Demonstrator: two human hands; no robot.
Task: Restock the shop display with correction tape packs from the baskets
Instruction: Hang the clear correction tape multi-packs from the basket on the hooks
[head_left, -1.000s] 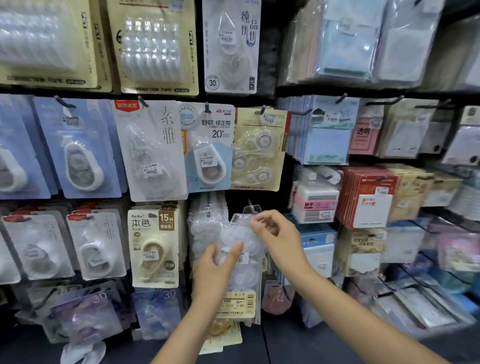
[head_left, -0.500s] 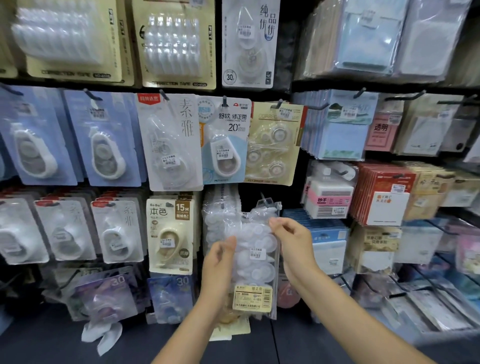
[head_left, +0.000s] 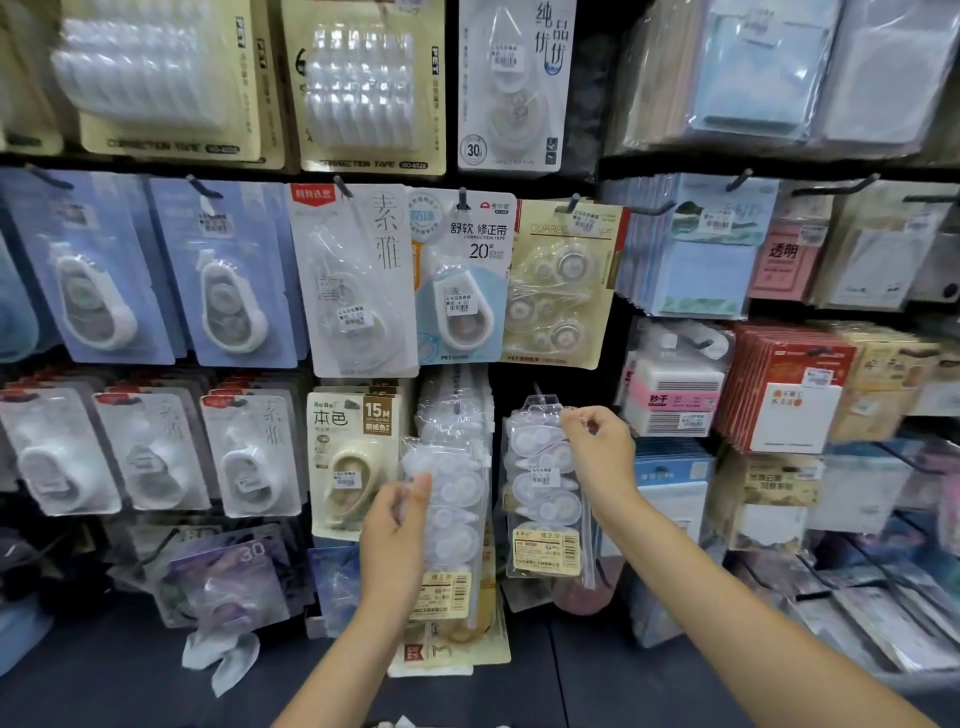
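Observation:
Two clear packs of white correction tapes are in front of the display wall. My right hand pinches the top corner of one clear pack, whose hang tab sits by a black peg in a dark gap. My left hand grips the left edge of the other clear pack, which overlaps a hanging row of the same packs. Each pack has a yellow label at its bottom.
Carded correction tapes fill the pegs: a beige 15M card, a blue 20 m card, a yellow three-tape card. Sticky-note stacks crowd the right shelves. A dark shelf runs below.
The two packs, held together before, have come apart: my right hand carried one up and right to the peg, while my left hand kept the other lower left. The camera moved closer.

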